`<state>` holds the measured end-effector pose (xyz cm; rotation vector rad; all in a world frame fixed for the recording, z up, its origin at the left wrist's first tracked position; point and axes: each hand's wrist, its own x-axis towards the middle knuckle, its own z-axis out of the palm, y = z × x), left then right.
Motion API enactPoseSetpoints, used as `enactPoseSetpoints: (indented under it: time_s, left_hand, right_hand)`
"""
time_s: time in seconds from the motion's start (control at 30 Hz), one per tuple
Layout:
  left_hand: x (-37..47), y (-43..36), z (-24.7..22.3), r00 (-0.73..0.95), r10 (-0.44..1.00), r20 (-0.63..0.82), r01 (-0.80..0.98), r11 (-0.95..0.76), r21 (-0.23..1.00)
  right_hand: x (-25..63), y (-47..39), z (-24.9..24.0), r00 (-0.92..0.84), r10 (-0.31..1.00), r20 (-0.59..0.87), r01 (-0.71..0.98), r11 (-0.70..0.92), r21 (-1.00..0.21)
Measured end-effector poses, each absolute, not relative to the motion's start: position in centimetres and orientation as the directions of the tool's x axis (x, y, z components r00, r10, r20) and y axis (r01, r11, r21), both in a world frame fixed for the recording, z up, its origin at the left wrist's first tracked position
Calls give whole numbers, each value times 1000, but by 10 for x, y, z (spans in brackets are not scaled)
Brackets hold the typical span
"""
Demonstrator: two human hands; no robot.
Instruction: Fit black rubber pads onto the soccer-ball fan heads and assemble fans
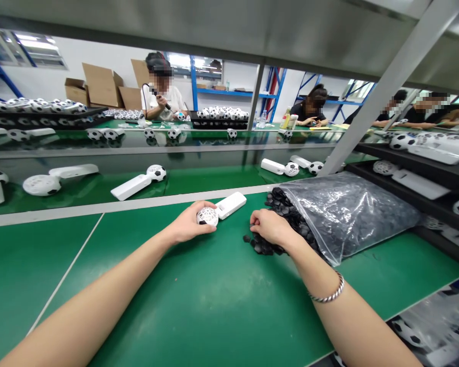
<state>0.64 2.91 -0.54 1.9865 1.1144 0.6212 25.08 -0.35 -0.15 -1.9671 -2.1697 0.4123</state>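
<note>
My left hand (191,223) is wrapped round the ball-shaped head of a white handheld fan (231,205), whose soccer-ball grille faces up. The fan's white handle points away to the right, over the green table. At the mouth of a clear plastic bag (359,214), my right hand (270,227) has its fingers pinched together above a heap of small black pieces (263,246). Whatever sits between those fingertips is too small to make out. More black pieces fill the bag, and a few lie loose on the table.
Beyond a pale rail, several more fans (133,186) lie on a green conveyor (199,181). Black trays (416,186) of fans stand at the right beside a slanted metal post (390,81). Across the line, a person (162,97) and several others sit working.
</note>
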Motion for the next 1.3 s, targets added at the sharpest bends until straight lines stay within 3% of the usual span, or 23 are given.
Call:
enactPoseSetpoints:
  time_s: [0.1,0.17,0.27,0.37,0.53,0.8,1.1,1.3]
  left_hand:
    - [9,29,-9,516,856,44,467,-323,823]
    - [8,29,-10,567,823,11,413,-296,861]
    - [8,28,-11,619,785,-5,367,-283,886]
    - [9,26,-10,624,781,19,393,-334,856]
    - [12,23,-6,608,793,44,469,-404,785]
    - [12,23,-5,615,787,47,479,-420,771]
    - [13,23,-6,610,792,28,484,-400,779]
    - [13,22,-5,615,788,30,483,-407,775]
  right_hand:
    - [250,-5,0,-158,987,-19,926,141,-351]
    - [246,-6,1,-230,972,42,871,225,-437]
    - [236,-8,0,-345,920,186,701,385,-601]
    - [225,-11,-2,-408,869,282,567,483,-667]
    - [213,-14,-7,-434,808,399,489,583,-649]
    - [213,-12,-10,-453,768,453,500,639,-585]
    - [213,-11,-17,-380,824,420,448,561,-696]
    - [214,-11,-12,-420,803,424,456,590,-666]
